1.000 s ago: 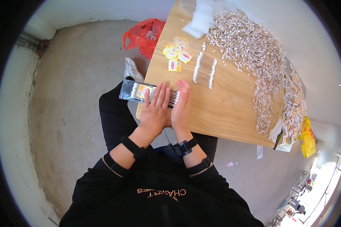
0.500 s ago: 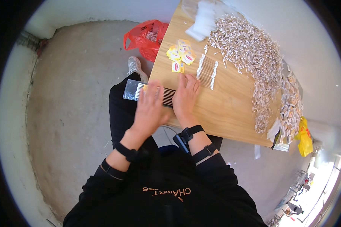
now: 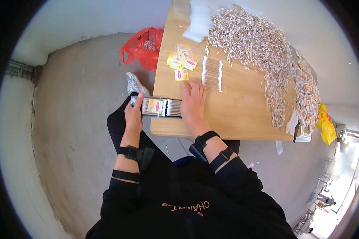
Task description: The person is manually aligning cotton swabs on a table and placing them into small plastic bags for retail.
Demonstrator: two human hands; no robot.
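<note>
Left hand: gripped the left end of a clear bag, thumb on top.
Right hand: fingers lay together, slightly bent, over the packed swabs' right end — I could not tell whether they pinched anything.
Packed swabs: lay in two rows between the hands, across the table's left edge, a yellow card on the left row.
Table: held a loose swab row — just beyond the right hand — and a swab heap.
</note>
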